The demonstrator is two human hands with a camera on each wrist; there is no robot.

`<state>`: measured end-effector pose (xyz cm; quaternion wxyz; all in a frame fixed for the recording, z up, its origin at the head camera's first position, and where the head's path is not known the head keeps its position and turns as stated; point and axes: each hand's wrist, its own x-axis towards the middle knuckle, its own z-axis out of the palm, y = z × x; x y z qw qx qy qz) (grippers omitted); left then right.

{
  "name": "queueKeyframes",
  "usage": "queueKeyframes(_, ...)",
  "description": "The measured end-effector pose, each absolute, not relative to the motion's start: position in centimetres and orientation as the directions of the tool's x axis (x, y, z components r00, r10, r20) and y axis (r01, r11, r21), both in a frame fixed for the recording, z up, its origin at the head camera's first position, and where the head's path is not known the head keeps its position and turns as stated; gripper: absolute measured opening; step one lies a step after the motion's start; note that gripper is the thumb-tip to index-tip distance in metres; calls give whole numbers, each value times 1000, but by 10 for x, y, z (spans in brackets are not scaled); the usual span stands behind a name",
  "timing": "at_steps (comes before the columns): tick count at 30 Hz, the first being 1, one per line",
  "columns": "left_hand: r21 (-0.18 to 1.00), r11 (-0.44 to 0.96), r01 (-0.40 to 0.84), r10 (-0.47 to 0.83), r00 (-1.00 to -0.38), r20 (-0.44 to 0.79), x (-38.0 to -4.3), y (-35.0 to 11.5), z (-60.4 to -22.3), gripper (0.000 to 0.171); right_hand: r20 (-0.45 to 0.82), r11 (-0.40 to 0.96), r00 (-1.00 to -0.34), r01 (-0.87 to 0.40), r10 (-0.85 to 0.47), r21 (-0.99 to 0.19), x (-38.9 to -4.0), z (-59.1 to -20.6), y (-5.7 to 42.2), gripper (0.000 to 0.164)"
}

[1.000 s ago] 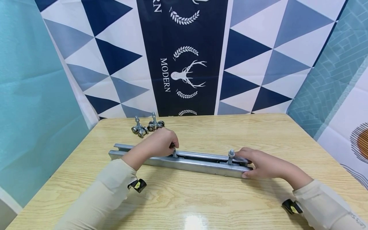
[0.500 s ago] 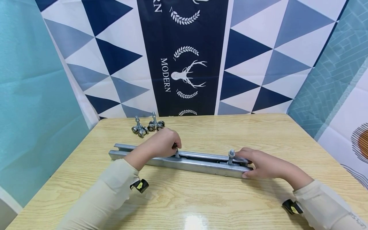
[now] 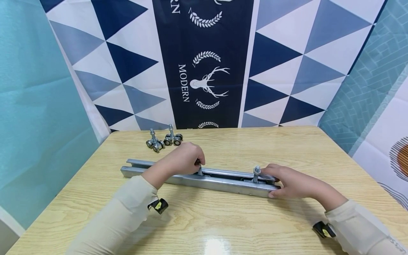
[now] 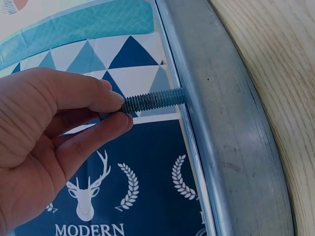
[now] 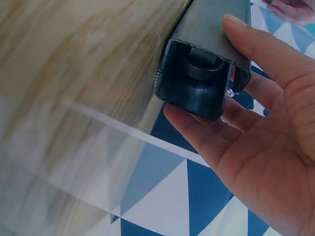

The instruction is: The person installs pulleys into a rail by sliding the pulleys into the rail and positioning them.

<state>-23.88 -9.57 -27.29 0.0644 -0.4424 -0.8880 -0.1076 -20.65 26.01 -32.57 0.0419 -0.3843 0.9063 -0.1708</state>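
Silver bolt (image 4: 155, 100) pinched in your left grip (image 3: 183, 159), rail (image 3: 223, 185) clasped at its end by your right grip (image 3: 294, 180): ideally, slide the bolt straight, untilted.

Cream sleeves (image 3: 116, 216) (2 black wrist cameras (image 3: 163, 204))

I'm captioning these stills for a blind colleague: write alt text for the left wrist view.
A left hand pinches the end of a threaded bolt jutting from a metal rail. Wood-grain tabletop fills the picture's right edge; a printed backdrop behind the hand shows a deer head and the word MODERN.
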Motion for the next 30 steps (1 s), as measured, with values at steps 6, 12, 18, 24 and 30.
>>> queueKeyframes(6,127,577,807,778,-590,213,-240,-91,-275,24,56,648,-703,-680,-709,-345,-206,-326,260,61)
queueKeyframes(12,124,558,820,790,-572,222,-241,-87,-276,25,57,642,-700,-682,-712,-350,-206,-326,260,61)
queueKeyframes(18,121,545,830,798,-557,231,-241,-85,-276,25,48,653,-708,-673,-705,-348,-206,-325,260,61)
queueKeyframes(24,104,534,839,806,-542,237,-241,-81,-275,24,47,659,-713,-668,-699,-346,-207,-326,261,60)
queueKeyframes(30,97,524,846,814,-531,236,-242,-77,-276,24,47,656,-711,-670,-701,-349,-207,-326,261,60)
